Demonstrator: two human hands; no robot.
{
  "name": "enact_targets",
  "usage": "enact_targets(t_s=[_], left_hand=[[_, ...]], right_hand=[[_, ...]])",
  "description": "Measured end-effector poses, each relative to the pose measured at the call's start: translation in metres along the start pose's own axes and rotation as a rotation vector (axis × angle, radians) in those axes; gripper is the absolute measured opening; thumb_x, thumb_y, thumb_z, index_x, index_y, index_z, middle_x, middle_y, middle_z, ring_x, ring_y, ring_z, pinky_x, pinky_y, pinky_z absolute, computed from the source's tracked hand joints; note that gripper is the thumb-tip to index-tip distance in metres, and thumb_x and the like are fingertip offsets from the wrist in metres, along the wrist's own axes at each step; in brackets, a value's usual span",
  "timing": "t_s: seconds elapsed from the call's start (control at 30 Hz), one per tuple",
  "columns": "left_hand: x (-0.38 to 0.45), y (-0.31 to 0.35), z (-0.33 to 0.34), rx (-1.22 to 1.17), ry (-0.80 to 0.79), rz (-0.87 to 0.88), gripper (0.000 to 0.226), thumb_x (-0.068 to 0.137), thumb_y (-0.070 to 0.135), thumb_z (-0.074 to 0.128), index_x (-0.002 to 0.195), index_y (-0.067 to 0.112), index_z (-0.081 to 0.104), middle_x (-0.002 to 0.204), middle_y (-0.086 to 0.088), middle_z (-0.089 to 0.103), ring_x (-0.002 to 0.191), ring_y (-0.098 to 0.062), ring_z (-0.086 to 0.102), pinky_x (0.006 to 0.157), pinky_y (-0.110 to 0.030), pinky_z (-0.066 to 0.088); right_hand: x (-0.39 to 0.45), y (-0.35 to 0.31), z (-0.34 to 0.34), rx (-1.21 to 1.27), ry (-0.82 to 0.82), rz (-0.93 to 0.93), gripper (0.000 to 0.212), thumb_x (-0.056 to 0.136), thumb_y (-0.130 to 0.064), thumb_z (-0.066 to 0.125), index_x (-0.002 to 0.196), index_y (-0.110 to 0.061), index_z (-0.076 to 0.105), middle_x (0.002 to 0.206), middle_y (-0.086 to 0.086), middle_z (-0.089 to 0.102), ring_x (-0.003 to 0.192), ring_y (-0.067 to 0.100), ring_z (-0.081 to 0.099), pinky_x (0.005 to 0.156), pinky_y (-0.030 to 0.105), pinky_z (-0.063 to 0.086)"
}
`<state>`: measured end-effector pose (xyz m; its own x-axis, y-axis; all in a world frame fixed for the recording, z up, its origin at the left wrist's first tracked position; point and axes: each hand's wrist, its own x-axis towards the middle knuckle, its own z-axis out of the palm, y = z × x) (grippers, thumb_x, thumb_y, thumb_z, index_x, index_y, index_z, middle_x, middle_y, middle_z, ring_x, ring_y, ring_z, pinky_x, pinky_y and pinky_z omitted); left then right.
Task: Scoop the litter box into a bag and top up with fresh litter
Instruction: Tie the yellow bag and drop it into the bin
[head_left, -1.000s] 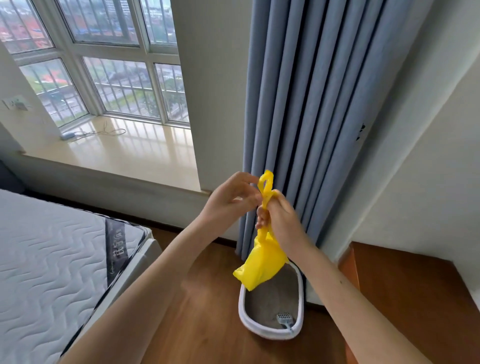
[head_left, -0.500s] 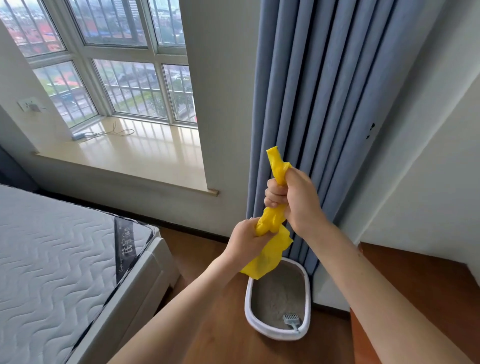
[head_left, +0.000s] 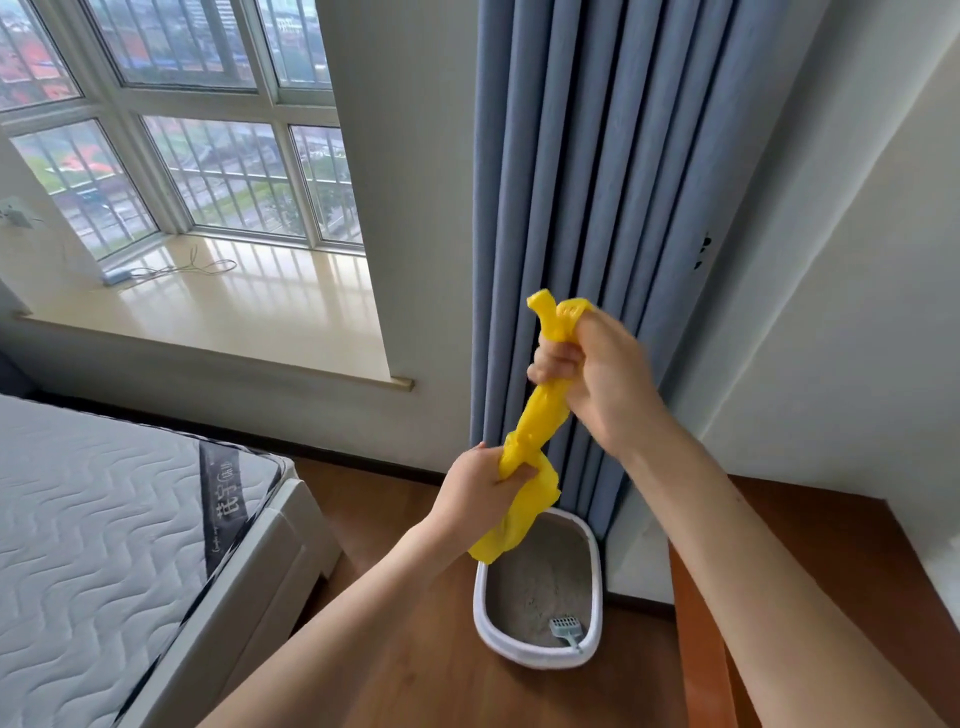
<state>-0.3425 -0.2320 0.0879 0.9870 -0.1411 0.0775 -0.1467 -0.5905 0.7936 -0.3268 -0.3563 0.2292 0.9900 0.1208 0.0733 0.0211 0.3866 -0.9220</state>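
Item: crumpled yellow plastic bag (head_left: 537, 422), held taut between our 2 grips; right hand (head_left: 597, 374) gripping top, left hand (head_left: 480, 486) gripping bottom, above the white oval litter box (head_left: 596, 561).

Yellow bag (head_left: 540, 421): mid-length hidden inside the right hand (head_left: 597, 374) and left hand (head_left: 480, 486); contents indeterminate. Scoop (head_left: 565, 630) handle partly hidden by litter box (head_left: 480, 618) rim. Mattress (head_left: 104, 545) cut off at left edge.

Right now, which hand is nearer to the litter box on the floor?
Left. The left hand grips the yellow bag low, just above the litter box; the right hand grips it higher up.
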Motion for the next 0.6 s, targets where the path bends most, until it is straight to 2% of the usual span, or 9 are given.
enact_targets(t_s=[0.07, 0.1, 0.17, 0.23, 0.27, 0.37, 0.43, 0.5, 0.6], left_hand=[[0.002, 0.011, -0.004, -0.226, 0.004, -0.101, 0.018, 0.093, 0.026, 0.06, 0.077, 0.017, 0.064, 0.072, 0.005, 0.063, 0.07, -0.011, 0.06, 0.073, -0.028, 0.045], [0.002, 0.017, -0.006, -0.315, 0.013, -0.126, 0.015, 0.092, 0.025, 0.061, 0.079, 0.02, 0.065, 0.077, 0.004, 0.066, 0.075, -0.012, 0.062, 0.072, -0.03, 0.047], [0.004, 0.026, -0.007, -0.431, 0.033, -0.159, 0.01, 0.092, 0.025, 0.062, 0.083, 0.024, 0.066, 0.085, 0.003, 0.068, 0.084, -0.015, 0.064, 0.075, -0.031, 0.05], [0.006, 0.031, -0.007, -0.478, 0.047, -0.165, 0.01, 0.092, 0.023, 0.062, 0.083, 0.024, 0.066, 0.085, 0.002, 0.068, 0.085, -0.017, 0.065, 0.074, -0.03, 0.051], [0.007, 0.032, -0.006, -0.474, 0.05, -0.16, 0.01, 0.092, 0.023, 0.062, 0.084, 0.022, 0.067, 0.085, 0.0, 0.069, 0.085, -0.018, 0.065, 0.075, -0.031, 0.052], [0.008, 0.029, -0.002, -0.345, 0.023, -0.1, 0.012, 0.092, 0.024, 0.062, 0.088, 0.017, 0.071, 0.087, -0.005, 0.072, 0.086, -0.02, 0.067, 0.079, -0.038, 0.054], [0.005, 0.028, 0.001, -0.197, -0.025, -0.047, 0.014, 0.092, 0.022, 0.061, 0.09, 0.014, 0.072, 0.087, -0.003, 0.073, 0.085, -0.017, 0.067, 0.078, -0.036, 0.054], [-0.001, 0.029, 0.003, -0.128, -0.056, -0.028, 0.016, 0.092, 0.022, 0.061, 0.093, 0.012, 0.072, 0.088, -0.002, 0.073, 0.085, -0.014, 0.066, 0.078, -0.031, 0.053], [-0.01, 0.023, -0.003, -0.179, -0.063, -0.074, 0.016, 0.088, 0.031, 0.066, 0.098, 0.02, 0.072, 0.092, 0.003, 0.072, 0.089, -0.011, 0.065, 0.08, -0.027, 0.052]], right_hand=[[0.002, -0.011, -0.017, 0.053, -0.085, -0.038, 0.017, 0.096, -0.006, 0.039, 0.087, -0.01, 0.052, 0.066, 0.003, 0.056, 0.066, 0.018, 0.056, 0.074, 0.035, 0.05], [0.003, -0.012, -0.03, 0.113, -0.127, -0.012, 0.018, 0.095, -0.011, 0.041, 0.107, -0.013, 0.055, 0.086, 0.007, 0.063, 0.085, 0.023, 0.063, 0.085, 0.038, 0.051], [0.0, -0.003, -0.056, 0.182, -0.096, 0.066, 0.048, 0.085, -0.021, 0.055, 0.132, -0.021, 0.044, 0.116, 0.013, 0.062, 0.112, 0.026, 0.059, 0.098, 0.038, 0.046], [-0.012, 0.022, -0.071, 0.018, -0.017, 0.059, 0.063, 0.076, -0.031, 0.07, 0.133, -0.028, 0.043, 0.124, 0.008, 0.063, 0.12, 0.019, 0.057, 0.105, 0.036, 0.041], [-0.019, 0.036, -0.074, -0.157, -0.016, 0.037, 0.061, 0.076, -0.034, 0.07, 0.132, -0.031, 0.045, 0.126, -0.002, 0.063, 0.122, 0.012, 0.055, 0.107, 0.032, 0.041], [-0.037, 0.066, -0.071, -0.519, -0.182, -0.007, 0.037, 0.088, -0.039, 0.064, 0.123, -0.044, 0.052, 0.123, -0.028, 0.06, 0.121, -0.009, 0.049, 0.101, 0.017, 0.04], [-0.04, 0.075, -0.068, -0.605, -0.196, -0.008, 0.036, 0.087, -0.044, 0.061, 0.123, -0.041, 0.057, 0.123, -0.022, 0.061, 0.12, -0.004, 0.052, 0.101, 0.027, 0.044], [-0.04, 0.081, -0.065, -0.607, -0.157, -0.05, 0.035, 0.088, -0.04, 0.061, 0.12, -0.029, 0.064, 0.115, -0.011, 0.068, 0.114, 0.004, 0.059, 0.099, 0.036, 0.047], [-0.041, 0.09, -0.056, -0.535, -0.106, -0.081, 0.017, 0.091, -0.027, 0.06, 0.105, -0.025, 0.07, 0.1, -0.007, 0.074, 0.1, 0.009, 0.067, 0.09, 0.031, 0.052]])
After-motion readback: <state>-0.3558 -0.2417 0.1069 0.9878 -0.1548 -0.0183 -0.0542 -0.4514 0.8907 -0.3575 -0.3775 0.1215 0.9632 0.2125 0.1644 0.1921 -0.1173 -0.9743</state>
